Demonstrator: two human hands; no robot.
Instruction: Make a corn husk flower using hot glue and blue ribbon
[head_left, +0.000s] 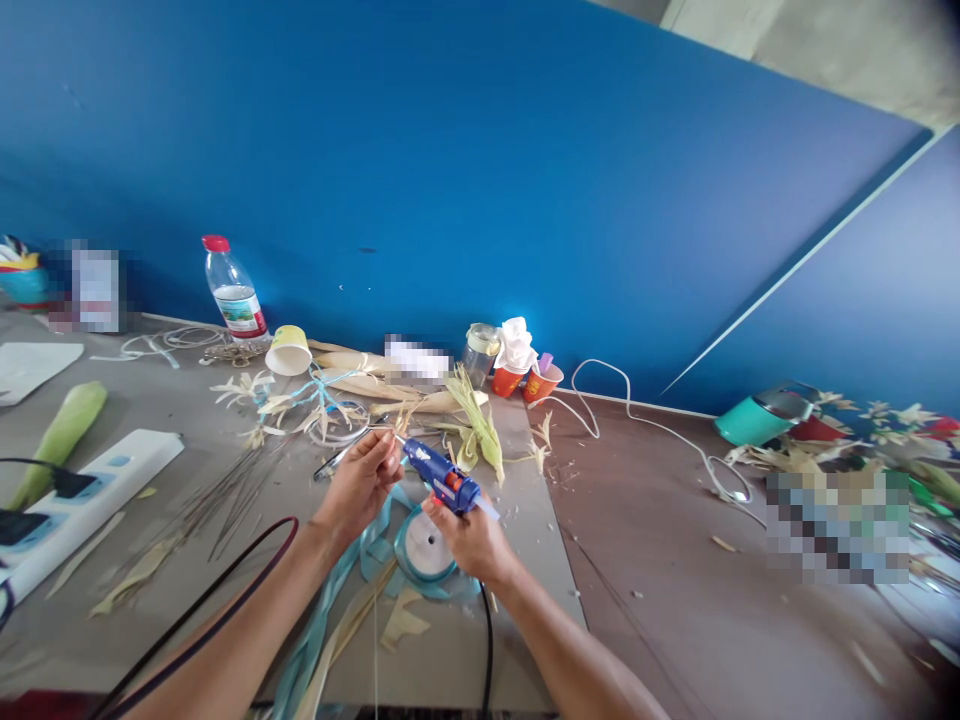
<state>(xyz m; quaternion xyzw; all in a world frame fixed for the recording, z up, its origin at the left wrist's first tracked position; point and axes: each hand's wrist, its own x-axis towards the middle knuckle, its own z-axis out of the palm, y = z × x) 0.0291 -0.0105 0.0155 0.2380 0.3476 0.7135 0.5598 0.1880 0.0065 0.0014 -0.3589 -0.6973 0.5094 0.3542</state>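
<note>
My right hand (472, 535) is closed around a blue hot glue gun (435, 466), a clear glue stick jutting from its back. The nozzle points up and left, right at the fingertips of my left hand (372, 468). Those fingers are pinched on a small piece of dried corn husk (406, 412), mostly hidden by the fingers. Under the hands lies a spool of light-blue ribbon (427, 545), its loose ribbon (322, 620) trailing toward the table's front edge. Just beyond the gun is a pale green corn husk (480, 430).
Husk flowers (277, 405) and thin wires (236, 480) lie left. A white power strip (112, 500), a water bottle (238, 300), a tipped yellow paper cup (289, 350), a glass jar (480, 355) and red cups (541, 383) stand around. A black cord (487, 640) hangs below the gun.
</note>
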